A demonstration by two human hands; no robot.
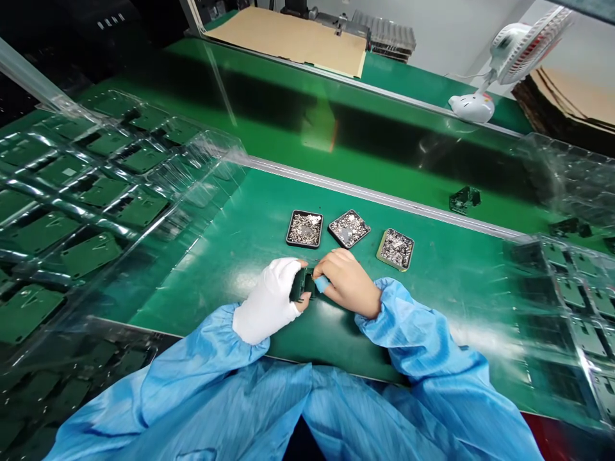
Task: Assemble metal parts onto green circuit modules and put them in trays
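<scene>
Green matting covers the desk [240,211], which is seen from above at a seated work position. Nearest the camera, two blue smock sleeves [413,346] are laid across the desk's front edge. The left hand [269,298], in a white glove, is curled closed around the left side of a small dark part [303,285], which is held just above the mat at the centre of the desk. The right hand [346,282] is bare, with a blue cot on one fingertip; its fingers are bent and pinched onto the right side of the same part. The part's detail cannot be made out.

Just beyond the hands, three small shallow trays are set in a row on the mat: a black tray [304,228], a second tray turned at an angle [349,228], and a pale-rimmed tray [395,248], each filled with small metallic pieces.

To the left, a stack of clear blister trays [86,192] is noted; further clear trays [567,288] stand on the right. Beyond a metal rail, a small dark piece [464,199] lies on a green strip. Farthest back, a brown cardboard sheet [293,38] and a white desk fan [509,57] are observed.
</scene>
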